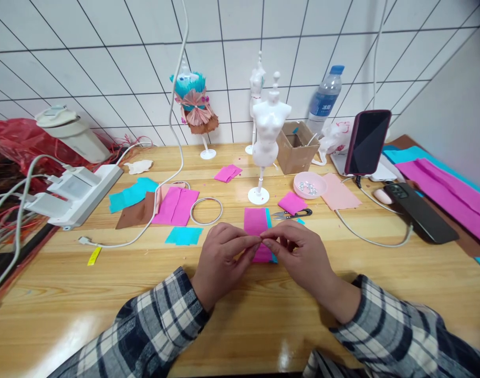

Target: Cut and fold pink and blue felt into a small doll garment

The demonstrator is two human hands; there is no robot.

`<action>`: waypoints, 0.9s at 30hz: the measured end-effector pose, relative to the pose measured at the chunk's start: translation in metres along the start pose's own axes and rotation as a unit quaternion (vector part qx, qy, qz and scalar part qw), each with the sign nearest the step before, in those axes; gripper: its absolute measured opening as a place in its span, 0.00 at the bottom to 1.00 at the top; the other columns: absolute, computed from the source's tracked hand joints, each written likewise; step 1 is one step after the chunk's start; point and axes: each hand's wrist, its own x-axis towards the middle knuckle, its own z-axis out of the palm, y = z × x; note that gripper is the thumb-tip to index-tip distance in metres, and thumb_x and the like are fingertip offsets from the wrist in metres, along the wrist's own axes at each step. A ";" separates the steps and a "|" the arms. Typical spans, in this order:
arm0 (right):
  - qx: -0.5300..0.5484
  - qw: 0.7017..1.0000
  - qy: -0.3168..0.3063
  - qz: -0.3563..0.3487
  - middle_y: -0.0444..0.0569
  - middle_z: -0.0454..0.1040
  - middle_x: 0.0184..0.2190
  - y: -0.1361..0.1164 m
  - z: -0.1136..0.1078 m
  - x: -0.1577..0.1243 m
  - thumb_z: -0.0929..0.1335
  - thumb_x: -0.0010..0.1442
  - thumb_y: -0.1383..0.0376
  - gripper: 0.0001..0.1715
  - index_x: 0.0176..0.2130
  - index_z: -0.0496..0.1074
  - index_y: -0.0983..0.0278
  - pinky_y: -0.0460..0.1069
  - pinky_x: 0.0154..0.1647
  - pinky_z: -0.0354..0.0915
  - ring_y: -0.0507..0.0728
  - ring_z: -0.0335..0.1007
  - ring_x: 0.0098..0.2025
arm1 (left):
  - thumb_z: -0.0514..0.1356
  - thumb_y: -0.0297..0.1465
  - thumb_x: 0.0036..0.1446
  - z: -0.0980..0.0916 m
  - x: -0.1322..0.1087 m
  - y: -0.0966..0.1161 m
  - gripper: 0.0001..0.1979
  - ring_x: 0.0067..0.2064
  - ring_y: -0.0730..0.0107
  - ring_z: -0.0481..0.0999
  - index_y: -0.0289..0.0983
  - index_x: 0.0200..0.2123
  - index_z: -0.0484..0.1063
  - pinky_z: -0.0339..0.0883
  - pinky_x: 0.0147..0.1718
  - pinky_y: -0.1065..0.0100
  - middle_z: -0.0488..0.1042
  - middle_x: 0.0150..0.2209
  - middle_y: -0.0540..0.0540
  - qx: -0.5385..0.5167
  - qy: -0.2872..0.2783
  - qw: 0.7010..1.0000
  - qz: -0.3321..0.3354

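Note:
My left hand (228, 257) and my right hand (301, 252) meet fingertip to fingertip over a magenta strip of crepe paper (254, 220) with a blue edge on its right side. Both hands are closed in a pinch. Whatever lies between the fingertips is too small or too hidden to make out. The strip lies on the table beneath the fingers, partly covered by them. Just beyond my right hand are thread snips (295, 213) and a folded magenta piece (292, 202). A small white dress-form mannequin (267, 131) stands behind the strip.
A pink bowl of beads (310, 186), a cardboard box (297, 149) and a water bottle (326, 100) stand at the back right. Phones (368, 142) are farther right. Coloured paper pieces (177, 205), a metal ring (206, 211) and a power strip (86, 199) lie left. A decorated mannequin (195, 105) stands behind.

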 end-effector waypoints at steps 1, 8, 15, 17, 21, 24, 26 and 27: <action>-0.004 1.000 -0.004 0.004 0.43 0.72 0.29 0.000 0.000 0.000 0.70 0.60 0.65 0.03 0.36 0.77 0.59 0.46 0.26 0.60 0.50 0.62 0.27 | 0.63 0.27 0.57 0.000 0.000 0.000 0.05 0.34 0.68 0.71 0.41 0.37 0.78 0.63 0.36 0.63 0.77 0.32 0.47 0.001 0.000 1.000 0.002; -0.052 0.998 -0.032 -0.003 0.43 0.68 0.27 -0.001 -0.001 0.001 0.69 0.59 0.68 0.03 0.32 0.71 0.62 0.46 0.27 0.59 0.50 0.62 0.28 | 0.62 0.28 0.58 0.000 0.002 0.002 0.05 0.34 0.67 0.70 0.40 0.35 0.78 0.63 0.35 0.63 0.77 0.30 0.47 0.008 -0.013 1.000 -0.001; -0.055 0.998 -0.004 -0.040 0.45 0.72 0.31 0.001 0.000 0.000 0.66 0.63 0.65 0.05 0.36 0.73 0.61 0.47 0.30 0.63 0.52 0.66 0.31 | 0.61 0.28 0.59 0.001 0.000 0.002 0.08 0.34 0.67 0.70 0.42 0.41 0.78 0.63 0.35 0.63 0.77 0.31 0.48 0.011 -0.010 1.000 -0.004; -0.052 0.997 0.011 -0.050 0.46 0.74 0.32 0.002 0.000 0.000 0.66 0.63 0.65 0.07 0.38 0.75 0.60 0.47 0.30 0.64 0.53 0.68 0.31 | 0.60 0.27 0.60 0.001 -0.001 0.001 0.11 0.35 0.68 0.70 0.42 0.44 0.77 0.63 0.35 0.64 0.77 0.32 0.48 0.008 -0.014 1.000 -0.002; -0.055 0.997 0.020 -0.059 0.45 0.74 0.31 0.002 -0.001 -0.001 0.68 0.61 0.64 0.06 0.39 0.77 0.59 0.46 0.30 0.65 0.52 0.68 0.30 | 0.59 0.27 0.61 0.001 -0.003 0.001 0.13 0.36 0.67 0.70 0.42 0.48 0.75 0.63 0.36 0.63 0.76 0.33 0.47 -0.003 -0.029 1.000 -0.006; -0.076 0.995 0.029 -0.063 0.45 0.74 0.30 0.002 -0.002 -0.001 0.69 0.61 0.64 0.05 0.37 0.77 0.60 0.46 0.31 0.65 0.52 0.68 0.30 | 0.59 0.27 0.61 0.001 -0.002 0.002 0.13 0.36 0.67 0.70 0.41 0.48 0.75 0.63 0.36 0.63 0.76 0.33 0.47 -0.005 -0.040 0.999 -0.008; -0.089 0.994 0.023 -0.058 0.45 0.74 0.30 0.002 -0.003 -0.001 0.68 0.61 0.64 0.05 0.36 0.76 0.60 0.47 0.30 0.65 0.52 0.68 0.30 | 0.59 0.28 0.60 0.001 -0.001 0.002 0.12 0.36 0.66 0.70 0.40 0.47 0.76 0.64 0.36 0.63 0.76 0.33 0.46 0.001 -0.047 0.999 -0.004; -0.087 0.995 0.015 -0.051 0.45 0.73 0.30 0.002 -0.003 0.000 0.68 0.61 0.64 0.05 0.36 0.76 0.61 0.47 0.30 0.64 0.52 0.68 0.30 | 0.60 0.28 0.60 0.001 -0.001 0.003 0.11 0.36 0.66 0.69 0.40 0.46 0.76 0.64 0.36 0.63 0.76 0.33 0.46 0.004 -0.051 0.999 -0.001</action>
